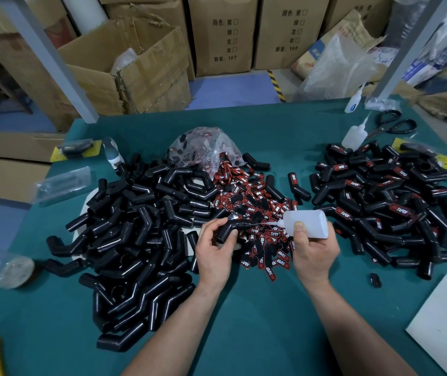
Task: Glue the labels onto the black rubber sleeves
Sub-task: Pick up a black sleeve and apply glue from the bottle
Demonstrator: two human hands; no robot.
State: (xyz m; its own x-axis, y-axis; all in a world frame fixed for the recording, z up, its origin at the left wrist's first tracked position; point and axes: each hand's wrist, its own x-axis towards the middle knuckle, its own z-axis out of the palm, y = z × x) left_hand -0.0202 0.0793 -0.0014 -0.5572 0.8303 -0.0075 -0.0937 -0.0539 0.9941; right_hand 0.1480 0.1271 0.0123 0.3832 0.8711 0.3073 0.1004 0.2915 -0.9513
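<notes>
held sleeve (229, 230): black bent tube, gripped in left hand (214, 248) over the label pile
glue bottle (305, 223): translucent white, tipped sideways in right hand (313, 251), nozzle at held sleeve
label pile (257, 210): red-black "TAPER" tags, loose heap between both sleeve heaps
bare sleeves (141, 240): large heap, left
labelled sleeves (388, 202): heap, right, tags on

Bare table (246, 329) lies open along the near edge and behind the piles at the far edge. The unlabelled sleeve pile (141, 226) blocks the left, labelled sleeve pile (396, 202) the right, label heap (260, 202) and plastic bag (203, 147) the centre.
</notes>
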